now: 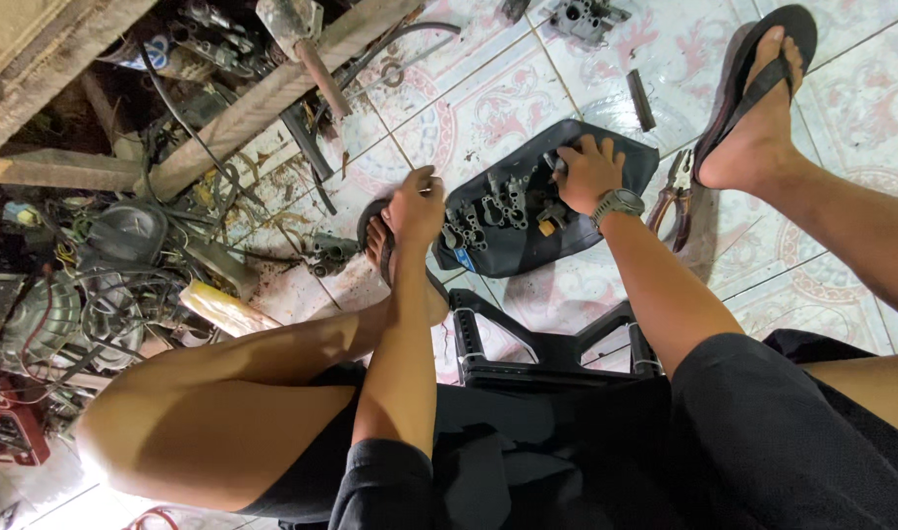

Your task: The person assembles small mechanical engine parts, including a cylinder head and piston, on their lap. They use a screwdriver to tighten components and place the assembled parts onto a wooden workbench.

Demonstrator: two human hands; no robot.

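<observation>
on the black mat (633, 157), grey, many-holed metal parts (488, 211)

Two hands are being seen, the left hand (415, 208) and the right hand (588, 174), and one watch (617, 203) is being worn on the right wrist. Two sandals are being worn, one (753, 74) on the far foot and one (378, 218) on the near foot. One black mat (626, 157) is being used for a cluster of small metal parts (493, 214), too crowded to be counted, while one pair of pliers (673, 201), one stool (552, 348) and one loose casting (586, 18) are being shown on the tiles.
</observation>
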